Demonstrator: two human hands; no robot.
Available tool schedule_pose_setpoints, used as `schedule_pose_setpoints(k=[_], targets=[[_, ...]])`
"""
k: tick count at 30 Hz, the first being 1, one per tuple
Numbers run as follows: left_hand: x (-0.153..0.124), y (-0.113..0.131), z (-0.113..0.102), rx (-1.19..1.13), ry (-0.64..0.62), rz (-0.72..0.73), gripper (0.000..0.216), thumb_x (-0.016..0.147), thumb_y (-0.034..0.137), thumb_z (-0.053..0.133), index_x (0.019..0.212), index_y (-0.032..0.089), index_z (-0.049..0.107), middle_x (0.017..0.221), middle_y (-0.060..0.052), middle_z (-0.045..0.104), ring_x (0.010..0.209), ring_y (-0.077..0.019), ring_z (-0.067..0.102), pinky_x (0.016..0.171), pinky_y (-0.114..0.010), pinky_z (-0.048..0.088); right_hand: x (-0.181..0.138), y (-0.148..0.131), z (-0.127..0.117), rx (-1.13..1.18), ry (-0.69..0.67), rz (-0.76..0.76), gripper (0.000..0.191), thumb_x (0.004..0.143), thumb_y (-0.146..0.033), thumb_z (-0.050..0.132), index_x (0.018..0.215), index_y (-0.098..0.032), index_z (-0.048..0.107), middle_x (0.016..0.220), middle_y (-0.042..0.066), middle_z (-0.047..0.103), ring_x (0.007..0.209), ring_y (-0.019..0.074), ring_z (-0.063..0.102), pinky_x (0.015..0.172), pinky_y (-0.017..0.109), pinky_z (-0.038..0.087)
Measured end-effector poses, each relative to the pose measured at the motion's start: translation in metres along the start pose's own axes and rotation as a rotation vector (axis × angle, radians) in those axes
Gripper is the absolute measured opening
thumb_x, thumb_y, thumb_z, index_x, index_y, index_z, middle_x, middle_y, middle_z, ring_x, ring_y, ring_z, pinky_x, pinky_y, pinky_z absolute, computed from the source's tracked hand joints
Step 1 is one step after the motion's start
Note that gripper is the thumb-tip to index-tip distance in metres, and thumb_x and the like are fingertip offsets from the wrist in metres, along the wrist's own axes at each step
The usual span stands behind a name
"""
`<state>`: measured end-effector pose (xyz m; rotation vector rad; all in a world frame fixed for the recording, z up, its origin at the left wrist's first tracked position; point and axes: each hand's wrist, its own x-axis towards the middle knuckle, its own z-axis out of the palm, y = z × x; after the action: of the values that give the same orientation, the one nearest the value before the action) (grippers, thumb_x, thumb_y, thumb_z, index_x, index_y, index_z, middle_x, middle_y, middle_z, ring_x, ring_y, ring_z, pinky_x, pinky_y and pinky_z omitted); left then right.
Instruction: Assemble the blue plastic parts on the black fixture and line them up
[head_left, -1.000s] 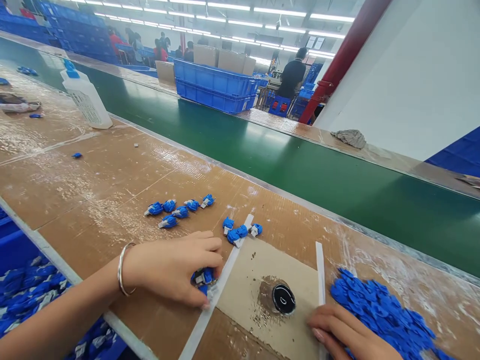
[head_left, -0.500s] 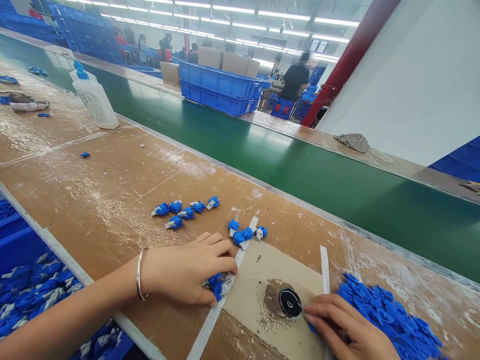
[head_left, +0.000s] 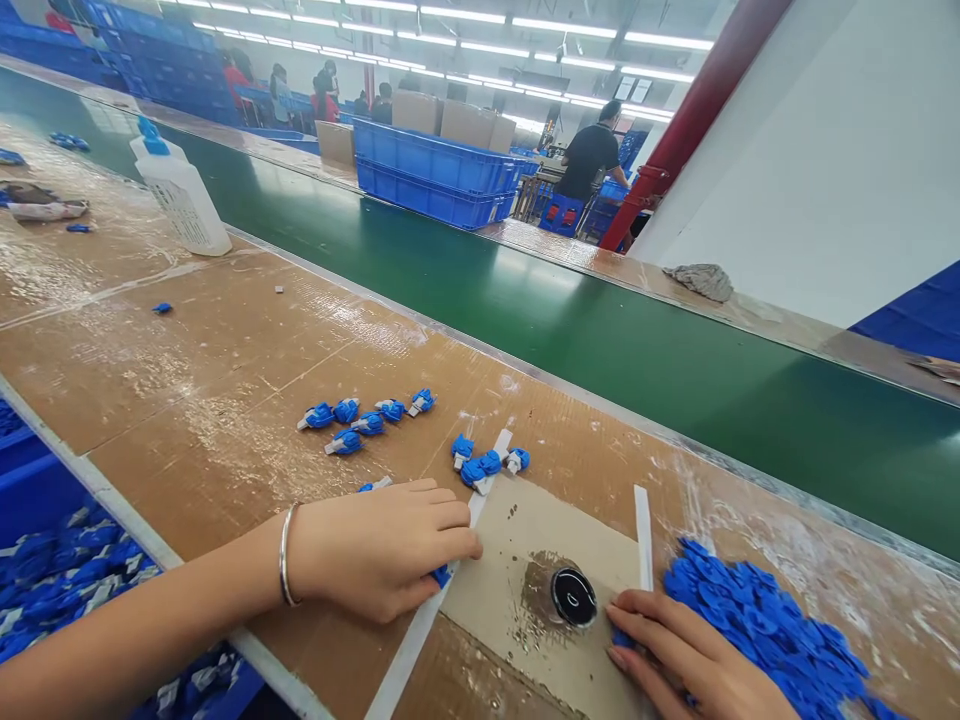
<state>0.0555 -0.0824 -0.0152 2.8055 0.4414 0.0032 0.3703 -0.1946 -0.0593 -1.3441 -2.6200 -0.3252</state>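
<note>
My left hand (head_left: pixel 397 550), a silver bangle on its wrist, rests at the left edge of a beige cardboard sheet (head_left: pixel 555 515). Its fingers curl over a small blue piece (head_left: pixel 442 575), mostly hidden under them. At the sheet's right side my right hand (head_left: pixel 686 645) pinches another small blue piece (head_left: pixel 621 638). Between the hands, a round black disc (head_left: pixel 574 598) with a shiny rim sits on a wet-stained patch. Blue-and-white bundles (head_left: pixel 367 423) lie beyond my left hand, and a few more bundles (head_left: pixel 472 470) sit by the sheet's far-left corner.
A heap of flat blue pieces (head_left: pixel 757 620) lies right of my right hand. White tape strips (head_left: pixel 643 535) flank the sheet. A green conveyor belt (head_left: pixel 420 260) runs behind the table. A plastic bottle (head_left: pixel 184 195) stands far left; a blue crate (head_left: pixel 67 570) of bundles is lower left.
My left fingers have closed further over the blue piece, and a blue-and-white bundle now shows just behind that hand. My right hand stays by the disc, its fingers slightly shifted. The view has drifted slightly.
</note>
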Motion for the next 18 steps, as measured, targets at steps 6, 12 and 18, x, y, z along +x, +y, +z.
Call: schedule_pose_setpoints(k=[6, 12, 18], targets=[[0.001, 0.000, 0.002, -0.009, 0.101, -0.078, 0.047, 0.078, 0.032, 0.075, 0.116, 0.014, 0.053, 0.118, -0.014, 0.059, 0.105, -0.0301, 0.055, 0.092, -0.041, 0.041, 0.009, -0.006, -0.007, -0.005, 0.080, 0.028, 0.052, 0.104, -0.032, 0.027, 0.088, -0.018, 0.075, 0.088, 0.007, 0.074, 0.080, 0.0147, 0.073, 0.070, 0.020, 0.059], [0.001, 0.005, 0.005, 0.085, 0.105, -0.057, 0.016, 0.082, 0.015, 0.064, 0.096, 0.017, 0.056, 0.090, -0.005, 0.062, 0.081, -0.0235, 0.054, 0.075, -0.036, 0.041, 0.010, -0.009, -0.013, 0.009, 0.143, 0.110, 0.049, 0.103, -0.035, 0.029, 0.086, -0.019, 0.072, 0.084, 0.006, 0.074, 0.074, 0.0142, 0.073, 0.066, 0.021, 0.060], [0.003, 0.006, 0.007, 0.041, 0.125, 0.015, 0.032, 0.081, -0.001, 0.042, 0.105, 0.013, 0.057, 0.097, -0.010, 0.066, 0.083, -0.0242, 0.055, 0.079, -0.037, 0.045, -0.003, -0.002, -0.015, 0.065, 0.034, 0.086, 0.031, 0.097, -0.034, 0.044, 0.101, -0.020, 0.072, 0.100, 0.006, 0.073, 0.088, 0.0168, 0.072, 0.073, 0.024, 0.061]])
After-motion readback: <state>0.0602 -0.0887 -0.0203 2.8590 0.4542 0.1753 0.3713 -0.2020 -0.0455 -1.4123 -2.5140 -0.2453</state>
